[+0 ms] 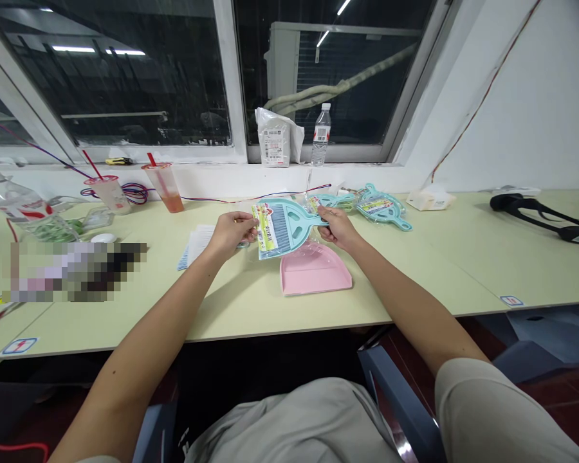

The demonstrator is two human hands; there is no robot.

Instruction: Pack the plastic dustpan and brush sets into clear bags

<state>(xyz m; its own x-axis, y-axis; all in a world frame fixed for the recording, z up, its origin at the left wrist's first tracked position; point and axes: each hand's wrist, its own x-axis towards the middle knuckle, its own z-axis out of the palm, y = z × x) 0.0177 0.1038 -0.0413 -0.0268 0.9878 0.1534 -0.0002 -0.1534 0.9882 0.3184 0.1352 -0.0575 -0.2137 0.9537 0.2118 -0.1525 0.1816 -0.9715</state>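
Both hands hold up a light-blue dustpan-and-brush set [295, 226] in clear plastic with a yellow-green label, above the table. My left hand [232, 234] pinches the label end of the pack. My right hand [338, 227] is closed around the handle end. Just below lies a pink dustpan [316, 273] on the table, its back edge partly hidden behind the held pack. More packed blue sets lie beyond my right hand, one of them a clearly visible pack [382, 207] with its handle toward the right.
A white tissue pack [431, 198] and a black strap-like item [545, 215] are on the right. Papers [197, 244], two drink cups with straws [163, 186] and a large bottle [26, 206] stand or lie left. A water bottle [321, 136] and white bag [276, 138] occupy the sill.
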